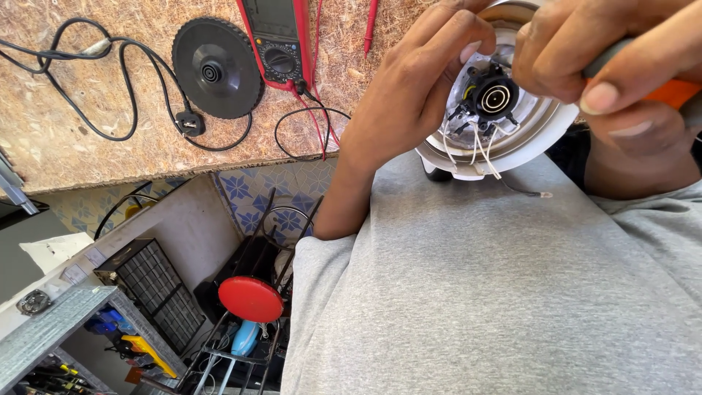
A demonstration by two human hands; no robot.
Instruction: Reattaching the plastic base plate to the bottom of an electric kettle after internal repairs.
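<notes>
left hand (417, 88) – clamped on kettle underside (504, 135) rim | right hand (607, 66) – gripping orange-handled tool (676, 91) above kettle | round base (217, 68) well left

A round black kettle base (217, 68) with its black cord (110, 88) lies upper left on the chipboard bench (58, 146), a red multimeter (278, 40) beside it.

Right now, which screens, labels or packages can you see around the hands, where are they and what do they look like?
Multimeter: on the chipboard bench at the top, left of the left hand; red casing, dark body, grey-green screen cut off by the frame edge, round dial below it.
Packages and labels: none that I can make out; the white kettle base held by both hands shows only wires and a black connector.
</notes>
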